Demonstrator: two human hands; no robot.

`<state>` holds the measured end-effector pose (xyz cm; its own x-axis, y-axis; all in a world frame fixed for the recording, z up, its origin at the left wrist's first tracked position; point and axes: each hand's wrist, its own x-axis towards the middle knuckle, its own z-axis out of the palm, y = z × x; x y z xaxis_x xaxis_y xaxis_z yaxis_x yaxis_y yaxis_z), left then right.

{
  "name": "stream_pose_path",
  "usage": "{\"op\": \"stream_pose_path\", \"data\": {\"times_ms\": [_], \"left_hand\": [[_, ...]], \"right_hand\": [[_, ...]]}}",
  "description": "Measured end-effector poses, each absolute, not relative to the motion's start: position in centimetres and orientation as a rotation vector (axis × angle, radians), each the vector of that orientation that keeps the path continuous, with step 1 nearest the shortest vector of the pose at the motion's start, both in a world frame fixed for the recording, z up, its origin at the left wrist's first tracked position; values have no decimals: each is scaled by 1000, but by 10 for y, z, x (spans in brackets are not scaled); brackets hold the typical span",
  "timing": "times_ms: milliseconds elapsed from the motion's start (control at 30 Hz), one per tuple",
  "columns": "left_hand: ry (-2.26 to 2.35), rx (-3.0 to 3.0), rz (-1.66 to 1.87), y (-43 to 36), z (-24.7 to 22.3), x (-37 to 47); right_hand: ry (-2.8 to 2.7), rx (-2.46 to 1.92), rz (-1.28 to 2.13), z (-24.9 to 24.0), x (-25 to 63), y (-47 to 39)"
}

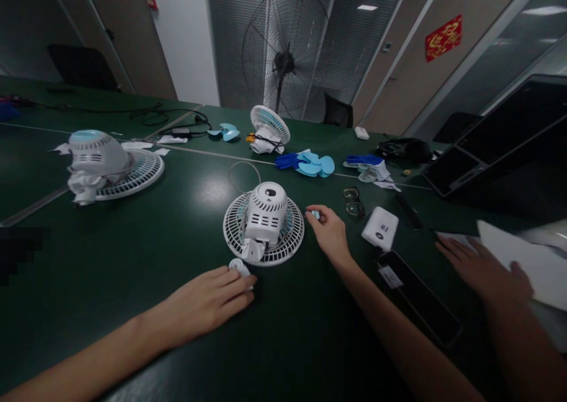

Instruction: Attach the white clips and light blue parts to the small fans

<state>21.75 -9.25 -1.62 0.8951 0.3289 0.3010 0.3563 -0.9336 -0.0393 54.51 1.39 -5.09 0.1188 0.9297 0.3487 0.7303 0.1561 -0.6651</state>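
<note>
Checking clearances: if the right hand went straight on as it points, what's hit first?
Probably the right edge of the white fan guard, just beyond the right hand. Depth is unclear in this one view, so it might pass slightly above.

Single head-worn camera, facing forward and down from wearer's side of green tabletop (283, 343). Left hand (210, 300) and right hand (330, 234) near lens; small fan (268, 213) around middle of view; tall standing fan (284, 62) well beyond, by top edge. Wide view; doors (133, 42) lean outward toward both sides.
</note>
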Motion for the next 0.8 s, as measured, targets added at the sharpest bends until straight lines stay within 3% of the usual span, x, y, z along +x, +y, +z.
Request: {"op": "stream_pose_path", "data": {"times_ms": [167,367,467,800], "left_hand": [[-377,-3173,-386,-112,-6,222],[-1134,-3097,-610,-120,-18,241],[-1294,-3105,-591,-119,-22,254],[-1340,-3233,-1309,-117,-14,260]], "right_hand": [[-1471,-1360,442,-41,522,-28],[-1734,-1023,411,-30,485,-68],[-1935,-879,397,-27,481,-70],[-2271,-933,152,-33,485,-59]]}}
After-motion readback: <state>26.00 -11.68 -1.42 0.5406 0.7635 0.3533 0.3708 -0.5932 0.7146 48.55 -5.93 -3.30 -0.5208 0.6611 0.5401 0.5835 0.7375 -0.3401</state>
